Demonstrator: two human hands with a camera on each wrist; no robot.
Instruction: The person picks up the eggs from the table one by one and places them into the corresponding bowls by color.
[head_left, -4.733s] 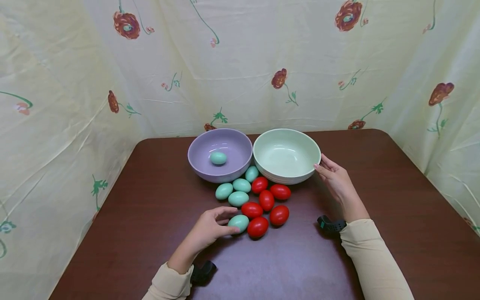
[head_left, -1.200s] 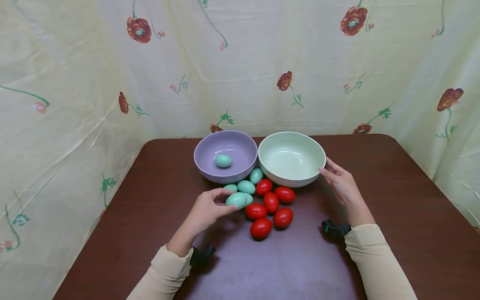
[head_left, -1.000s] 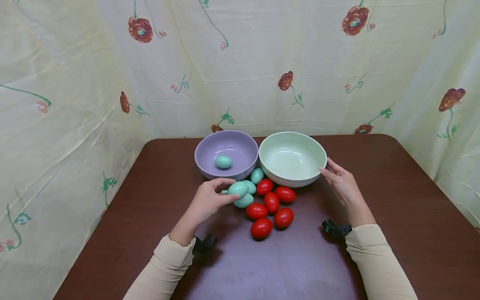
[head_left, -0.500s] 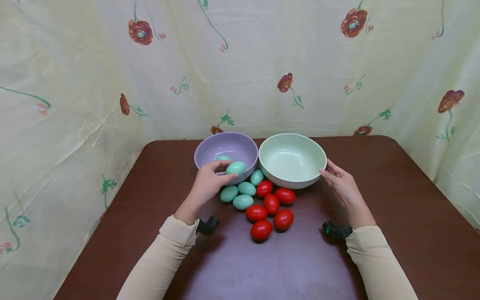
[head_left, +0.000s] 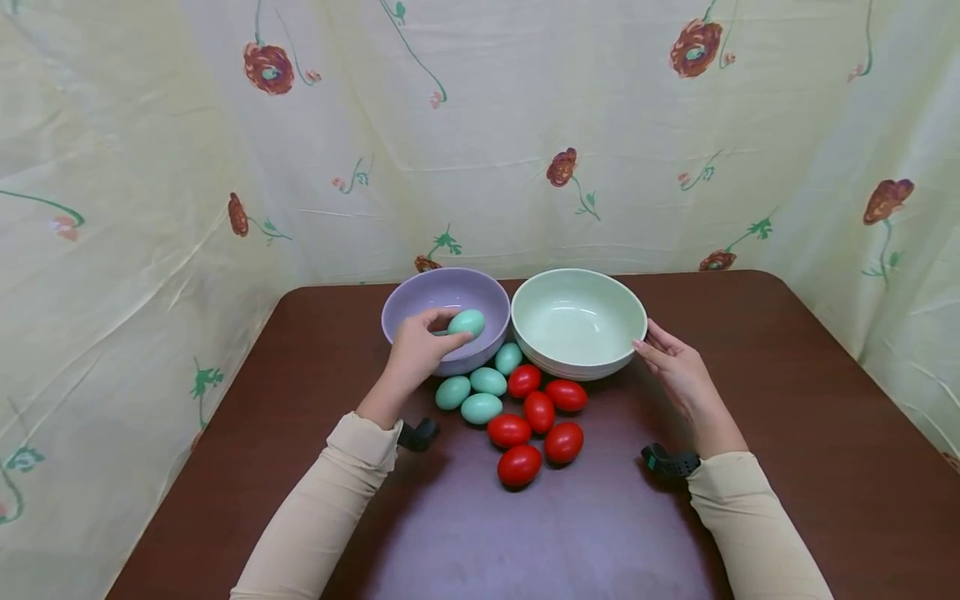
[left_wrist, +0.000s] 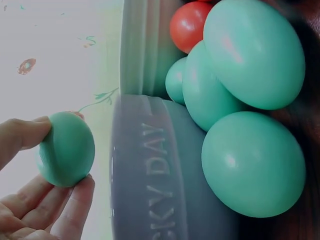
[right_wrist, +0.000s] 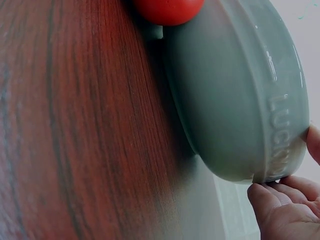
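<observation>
My left hand (head_left: pixel 417 348) pinches a mint-green egg (head_left: pixel 467 323) between thumb and fingers, above the near part of the purple bowl (head_left: pixel 480 289). The left wrist view shows the same green egg (left_wrist: pixel 67 150) held beyond the bowl's rim. Another green egg inside the bowl is almost wholly hidden behind the hand. My right hand (head_left: pixel 681 371) holds the right side of the pale green bowl (head_left: pixel 573 350), thumb near the rim and fingers against the outer wall. In the right wrist view the fingertips touch that bowl (right_wrist: pixel 225 100) by its raised lettering.
Several green eggs (head_left: pixel 482 408) lie on the brown table (head_left: pixel 330 375) before the purple bowl. Several red eggs (head_left: pixel 519 465) lie to their right, before the pale green bowl. The two bowls stand side by side near the table's back edge, with a flowered curtain (head_left: pixel 495 167) behind.
My left hand has picked up the nearest green egg from the table and carried it forward, over the near rim of the purple bowl. My right hand has stayed on the pale green bowl.
</observation>
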